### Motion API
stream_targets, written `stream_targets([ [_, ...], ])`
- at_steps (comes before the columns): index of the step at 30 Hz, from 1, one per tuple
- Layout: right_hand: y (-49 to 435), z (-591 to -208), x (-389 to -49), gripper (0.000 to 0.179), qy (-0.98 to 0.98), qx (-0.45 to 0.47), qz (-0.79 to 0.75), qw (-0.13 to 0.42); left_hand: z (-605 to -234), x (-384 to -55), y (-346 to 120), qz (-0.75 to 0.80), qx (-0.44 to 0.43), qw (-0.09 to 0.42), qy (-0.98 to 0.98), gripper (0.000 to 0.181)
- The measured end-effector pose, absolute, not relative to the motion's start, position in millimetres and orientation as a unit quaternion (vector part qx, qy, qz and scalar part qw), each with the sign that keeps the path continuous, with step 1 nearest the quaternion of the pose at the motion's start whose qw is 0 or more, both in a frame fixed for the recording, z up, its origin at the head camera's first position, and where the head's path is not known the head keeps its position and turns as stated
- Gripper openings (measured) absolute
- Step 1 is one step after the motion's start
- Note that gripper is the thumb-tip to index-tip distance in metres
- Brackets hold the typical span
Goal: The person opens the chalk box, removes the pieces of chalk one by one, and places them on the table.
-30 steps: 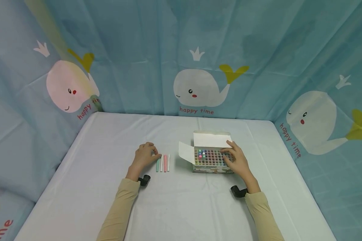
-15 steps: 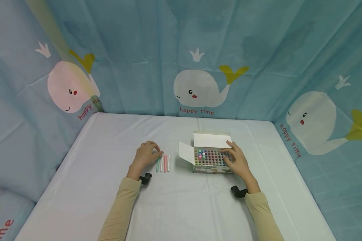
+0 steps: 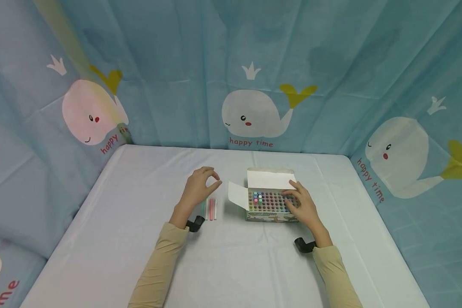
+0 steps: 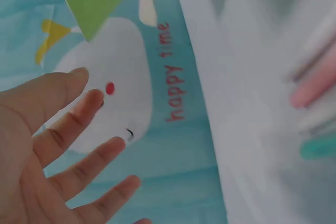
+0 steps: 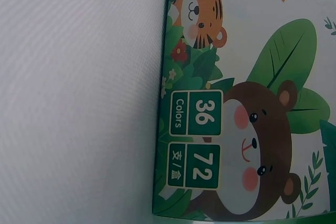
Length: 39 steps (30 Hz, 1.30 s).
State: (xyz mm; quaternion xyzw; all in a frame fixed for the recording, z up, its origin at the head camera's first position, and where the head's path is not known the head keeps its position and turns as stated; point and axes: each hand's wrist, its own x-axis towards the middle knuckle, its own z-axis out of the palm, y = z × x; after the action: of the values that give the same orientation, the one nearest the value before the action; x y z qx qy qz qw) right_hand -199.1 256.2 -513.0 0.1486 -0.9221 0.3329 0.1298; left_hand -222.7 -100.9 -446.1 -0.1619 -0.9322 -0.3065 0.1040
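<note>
My left hand (image 3: 198, 187) is up over the table, just beyond several chalk sticks (image 3: 211, 208) lying side by side in green, white and pink. In the left wrist view its fingers (image 4: 86, 169) are spread and hold nothing, while the blurred pink stick (image 4: 317, 82) lies off to the right. An open box (image 3: 271, 217) of chalk, printed with animals, stands right of them. A few coloured ends stick up at the left of its holed tray. My right hand (image 3: 303, 205) rests over the box's right end, fingertips at the lid and tray.
The box's raised back lid (image 3: 270, 179) stands upright, and its side flap (image 3: 238, 194) juts left toward the sticks. A white cloth covers the table (image 3: 235, 265). Blue whale-print curtains (image 3: 177, 107) enclose its back and sides.
My left hand has lifted off the near end of the chalk sticks and moved right and away, toward the box flap. The right hand and box have stayed put.
</note>
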Motion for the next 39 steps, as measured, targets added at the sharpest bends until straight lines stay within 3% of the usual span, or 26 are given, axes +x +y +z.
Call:
stream_targets([
  [12, 258, -516, -201, 0.014, -0.916, 0.161, 0.335, 0.154, -436, -218, -54, -0.277, -0.287, 0.162, -0.902, 0.009],
  [17, 258, -517, -202, 0.013, -0.91, 0.168, 0.337, 0.17, -438, -215, -36, -0.25, -0.32, 0.137, -0.904, 0.01],
  [28, 256, -510, -200, 0.017, -0.921, 0.148, 0.335, 0.134, -449, -211, -6, -0.185, -0.36, 0.051, -0.913, 0.015],
  [39, 256, -513, -199, 0.017, -0.921, 0.149, 0.335, 0.133, -459, -214, 7, -0.105, -0.377, 0.049, -0.919, 0.019],
])
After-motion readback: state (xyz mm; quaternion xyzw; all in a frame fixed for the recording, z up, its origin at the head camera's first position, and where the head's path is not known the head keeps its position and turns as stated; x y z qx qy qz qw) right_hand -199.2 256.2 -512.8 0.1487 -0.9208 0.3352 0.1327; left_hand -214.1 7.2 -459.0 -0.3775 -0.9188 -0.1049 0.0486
